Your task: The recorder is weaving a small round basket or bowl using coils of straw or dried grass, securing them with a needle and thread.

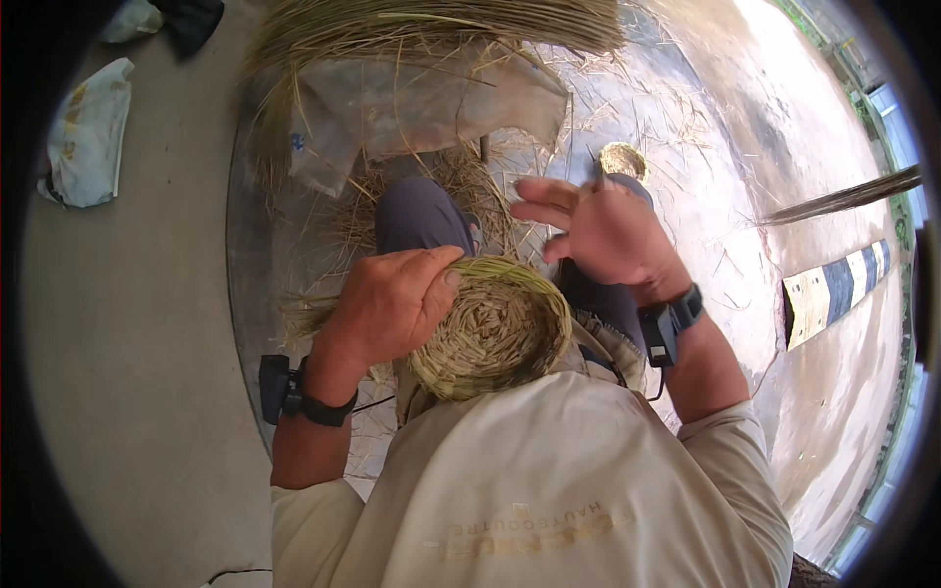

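Note:
A shallow round basket (498,331) woven from straw rests on my lap, its hollow facing up. Greener strands run along its rim. My left hand (397,299) is closed on the basket's left rim, the thumb pressed over the edge. Raised above my right knee, away from the basket, is my right hand (603,227). Its fingers are spread and no object shows in them, though the palm is smeared by motion. Each wrist wears a dark strap with a small black device.
A big bundle of dry straw (441,29) lies ahead over a pale plastic sheet (421,103). Loose stalks litter the floor. Beyond my right hand sits a smaller woven piece (624,160). A white bag (88,137) is far left; a striped barrier (833,294) and broom-like bristles (843,199) are right.

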Demonstrator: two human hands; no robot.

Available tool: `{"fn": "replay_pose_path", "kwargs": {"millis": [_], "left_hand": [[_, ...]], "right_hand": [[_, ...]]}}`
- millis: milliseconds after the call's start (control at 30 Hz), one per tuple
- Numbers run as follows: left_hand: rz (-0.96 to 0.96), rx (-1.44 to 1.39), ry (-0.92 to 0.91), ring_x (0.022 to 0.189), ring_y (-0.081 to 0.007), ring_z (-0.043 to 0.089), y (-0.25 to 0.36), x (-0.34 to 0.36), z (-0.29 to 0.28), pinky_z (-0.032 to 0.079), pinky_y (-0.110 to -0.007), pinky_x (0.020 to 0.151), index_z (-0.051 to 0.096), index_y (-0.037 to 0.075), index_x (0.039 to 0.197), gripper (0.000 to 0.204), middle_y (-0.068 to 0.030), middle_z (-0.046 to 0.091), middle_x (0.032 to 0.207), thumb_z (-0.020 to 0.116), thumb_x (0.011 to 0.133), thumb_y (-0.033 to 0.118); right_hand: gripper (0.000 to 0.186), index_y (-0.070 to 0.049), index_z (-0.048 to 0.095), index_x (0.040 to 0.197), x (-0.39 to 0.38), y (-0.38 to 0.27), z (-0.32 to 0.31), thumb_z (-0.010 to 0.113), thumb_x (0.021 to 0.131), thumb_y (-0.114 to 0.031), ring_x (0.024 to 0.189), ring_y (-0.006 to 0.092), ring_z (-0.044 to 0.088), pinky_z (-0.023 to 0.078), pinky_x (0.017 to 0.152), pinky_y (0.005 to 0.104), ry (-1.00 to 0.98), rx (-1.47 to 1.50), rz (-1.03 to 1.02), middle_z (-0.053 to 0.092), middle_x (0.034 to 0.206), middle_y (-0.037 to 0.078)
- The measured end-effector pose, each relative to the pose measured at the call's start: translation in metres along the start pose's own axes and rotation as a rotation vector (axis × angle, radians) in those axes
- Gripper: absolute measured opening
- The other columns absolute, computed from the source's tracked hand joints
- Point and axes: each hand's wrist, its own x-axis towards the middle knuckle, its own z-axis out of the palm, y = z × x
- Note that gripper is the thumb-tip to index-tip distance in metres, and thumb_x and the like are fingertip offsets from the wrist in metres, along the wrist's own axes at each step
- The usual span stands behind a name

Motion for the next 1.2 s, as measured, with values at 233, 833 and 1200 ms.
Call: {"fn": "replay_pose_path", "kwargs": {"millis": [233, 833, 1200], "left_hand": [[-0.014, 0.090, -0.074, 0.085, -0.0391, 0.075, 0.009, 0.002, -0.002, 0.060, -0.045, 0.072, 0.070, -0.003, 0.122, 0.031, -0.0227, 0.075, 0.097, 0.070, 0.094, 0.010], [-0.187, -0.057, -0.057, 0.087, -0.0473, 0.070, -0.006, -0.018, 0.018, 0.056, -0.051, 0.074, 0.063, -0.003, 0.115, 0.020, -0.0260, 0.071, 0.097, 0.061, 0.102, 0.012], [-0.182, -0.095, -0.107, 0.098, -0.0451, 0.071, -0.017, -0.019, 0.010, 0.058, -0.051, 0.081, 0.061, 0.000, 0.133, 0.037, -0.0254, 0.072, 0.106, 0.063, 0.101, 0.017]], "right_hand": [[0.034, -0.002, 0.074, 0.100, 0.043, -0.009, -0.009, 0.057, 0.111, -0.029, 0.063, 0.0128, 0.052, 0.040, 0.056, 0.0287, 0.076, -0.394, 0.165, 0.062, 0.076, 0.001], [0.033, 0.000, 0.071, 0.088, 0.012, 0.000, -0.003, 0.059, 0.109, -0.022, 0.067, 0.0122, 0.058, 0.050, 0.065, 0.0322, 0.230, -0.433, 0.065, 0.065, 0.074, -0.001], [0.012, 0.001, 0.072, 0.103, 0.024, 0.053, 0.101, 0.071, 0.094, -0.008, 0.100, 0.0356, 0.067, 0.054, 0.089, 0.0444, -0.719, -1.255, -0.600, 0.070, 0.108, 0.018]]}}
